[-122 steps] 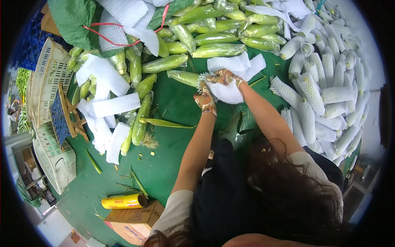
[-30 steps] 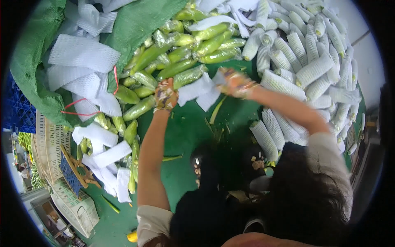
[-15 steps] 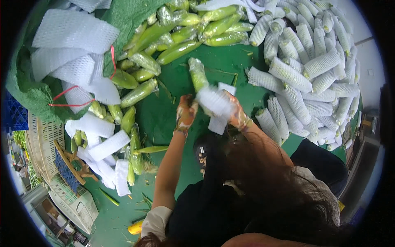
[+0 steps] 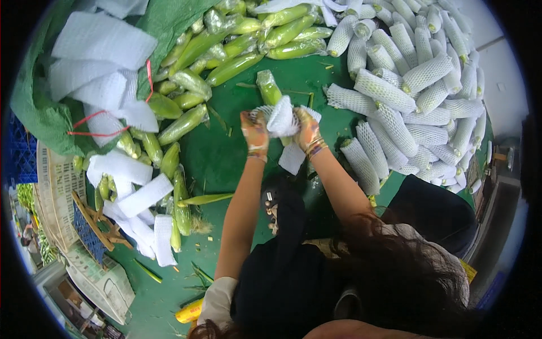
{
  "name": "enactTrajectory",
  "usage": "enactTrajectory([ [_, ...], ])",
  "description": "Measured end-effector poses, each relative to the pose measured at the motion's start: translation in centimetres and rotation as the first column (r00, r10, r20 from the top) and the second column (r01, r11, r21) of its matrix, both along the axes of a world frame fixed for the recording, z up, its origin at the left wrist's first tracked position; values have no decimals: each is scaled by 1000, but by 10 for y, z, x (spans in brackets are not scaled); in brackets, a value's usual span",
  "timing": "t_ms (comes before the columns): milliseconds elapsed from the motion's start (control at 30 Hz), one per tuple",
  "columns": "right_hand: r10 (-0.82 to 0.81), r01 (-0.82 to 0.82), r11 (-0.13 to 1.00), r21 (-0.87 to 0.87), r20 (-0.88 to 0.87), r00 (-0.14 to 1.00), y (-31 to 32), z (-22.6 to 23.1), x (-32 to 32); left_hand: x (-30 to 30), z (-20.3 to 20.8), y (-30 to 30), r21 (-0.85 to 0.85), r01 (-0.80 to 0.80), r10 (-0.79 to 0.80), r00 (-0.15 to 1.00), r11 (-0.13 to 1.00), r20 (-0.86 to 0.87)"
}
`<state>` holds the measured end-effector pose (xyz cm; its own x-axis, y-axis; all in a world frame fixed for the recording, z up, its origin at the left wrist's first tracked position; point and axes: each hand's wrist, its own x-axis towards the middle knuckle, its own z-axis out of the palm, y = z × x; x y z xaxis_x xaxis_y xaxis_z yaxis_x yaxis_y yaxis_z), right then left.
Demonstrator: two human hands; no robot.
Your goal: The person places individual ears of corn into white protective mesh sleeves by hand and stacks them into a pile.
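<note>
A white foam net sleeve (image 4: 280, 120) is stretched open between my two hands. My left hand (image 4: 255, 135), in a patterned glove, is closed on its left side. On the other side my right hand (image 4: 307, 133), gloved alike, grips the sleeve's edge. Right behind the sleeve lies a film-wrapped green corn cob (image 4: 268, 87), its far end showing and its near part mostly covered by the sleeve. Whether the cob is inside the sleeve I cannot tell. Another flat foam piece (image 4: 292, 158) lies under my right hand.
Film-wrapped corn cobs (image 4: 234, 69) are heaped at the far left. A large pile of foam-sleeved cobs (image 4: 395, 93) fills the right. A green sack (image 4: 34, 113) holds flat foam sleeves (image 4: 104, 39); more sleeves (image 4: 145, 196) lie nearer. A wooden stool (image 4: 93, 223) stands at left.
My left hand has come up to the foam net sleeve and taken hold of it. The sleeve, blurred in my right hand before, is now spread between both hands, slightly left.
</note>
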<state>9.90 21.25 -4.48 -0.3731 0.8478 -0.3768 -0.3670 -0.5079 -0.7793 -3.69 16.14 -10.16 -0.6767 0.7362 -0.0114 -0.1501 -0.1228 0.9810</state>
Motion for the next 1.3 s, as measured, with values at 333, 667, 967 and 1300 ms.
enactTrajectory([
  [333, 253, -389, 908, 155, 537, 805, -56, 93, 10, 39, 119, -76, -605, 343, -575, 782, 719, -240],
  [667, -252, -886, 179, 428, 891, 379, 25, 25, -78, -44, 47, -37, -262, -73, 109, 986, 962, 127],
  [967, -265, -980, 197, 36, 964, -18, -41, -80, -38, -39, -3, -52, -50, -151, 139, 972, 987, -188],
  [1300, -65, -708, 702, -75, 984, -168, 29, 26, 30, 32, 83, -80, -366, 405, -164, 827, 838, 538],
])
